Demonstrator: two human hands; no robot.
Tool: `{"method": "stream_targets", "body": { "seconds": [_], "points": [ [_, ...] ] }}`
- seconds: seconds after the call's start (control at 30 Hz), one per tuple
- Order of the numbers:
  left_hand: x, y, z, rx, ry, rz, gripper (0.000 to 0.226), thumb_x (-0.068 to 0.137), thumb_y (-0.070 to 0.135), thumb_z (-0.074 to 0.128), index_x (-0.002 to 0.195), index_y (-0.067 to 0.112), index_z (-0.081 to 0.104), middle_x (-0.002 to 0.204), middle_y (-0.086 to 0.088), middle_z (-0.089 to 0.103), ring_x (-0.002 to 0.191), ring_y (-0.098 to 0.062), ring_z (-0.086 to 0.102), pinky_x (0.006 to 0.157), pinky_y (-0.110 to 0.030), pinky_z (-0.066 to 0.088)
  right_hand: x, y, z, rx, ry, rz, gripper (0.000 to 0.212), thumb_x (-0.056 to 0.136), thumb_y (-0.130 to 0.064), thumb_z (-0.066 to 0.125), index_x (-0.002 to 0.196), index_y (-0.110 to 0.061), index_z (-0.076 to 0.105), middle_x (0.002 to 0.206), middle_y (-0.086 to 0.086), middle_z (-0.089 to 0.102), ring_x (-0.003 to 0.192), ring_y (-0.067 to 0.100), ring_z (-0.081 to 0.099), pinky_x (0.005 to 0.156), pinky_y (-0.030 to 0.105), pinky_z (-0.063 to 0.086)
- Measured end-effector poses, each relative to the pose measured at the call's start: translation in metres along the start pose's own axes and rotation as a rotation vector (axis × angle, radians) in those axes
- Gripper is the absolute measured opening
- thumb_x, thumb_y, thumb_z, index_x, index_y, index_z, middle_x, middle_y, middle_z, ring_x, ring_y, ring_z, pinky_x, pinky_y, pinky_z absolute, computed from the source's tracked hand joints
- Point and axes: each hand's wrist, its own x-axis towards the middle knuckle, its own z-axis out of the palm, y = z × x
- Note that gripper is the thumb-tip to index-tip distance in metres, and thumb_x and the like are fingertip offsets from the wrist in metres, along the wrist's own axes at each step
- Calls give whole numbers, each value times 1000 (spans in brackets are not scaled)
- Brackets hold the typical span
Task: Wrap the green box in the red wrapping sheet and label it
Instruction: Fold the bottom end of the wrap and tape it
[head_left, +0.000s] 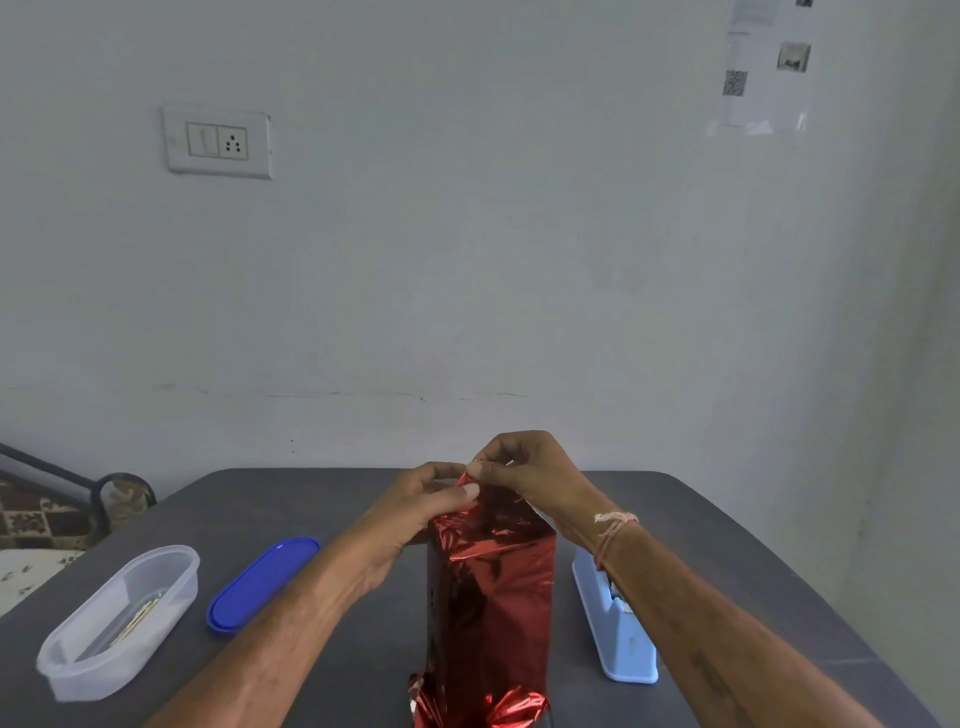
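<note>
A tall box stands upright at the table's front middle, covered in shiny red wrapping sheet (493, 597); no green shows, only a dark strip along its left side. Loose red foil crumples at its bottom. At the box's top end, my left hand (431, 499) pinches the red sheet's folded flap between thumb and fingers. My right hand (524, 473) pinches the same flap's tip from the right, fingers curled above it. Both hands meet over the top of the box.
A clear oval plastic container (119, 618) with something pale inside lies at the left, its blue lid (262, 582) beside it. A light blue tape dispenser (618, 634) stands right of the box. The dark grey table (727, 545) ends at a wall behind.
</note>
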Motion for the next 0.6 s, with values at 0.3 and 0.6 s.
{"method": "stream_targets", "body": {
  "seconds": [0.3, 0.6],
  "points": [
    [-31, -16, -1, 129, -133, 27, 80, 72, 26, 92, 137, 37, 48, 125, 11, 70, 113, 2, 66, 105, -28, 49, -15, -8, 0, -25, -4, -26, 13, 84, -16, 82, 86, -4, 77, 82, 11, 77, 74, 20, 72, 73, 31, 60],
    [-30, -29, 3, 93, -55, 117, 60, 79, 14, 87, 131, 30, 62, 122, 8, 73, 113, -9, 69, 96, -24, 54, -39, 5, -2, -195, 65, -120, 12, 81, -22, 84, 77, -18, 75, 83, -2, 74, 88, 22, 69, 84, 35, 57]
  ]
}}
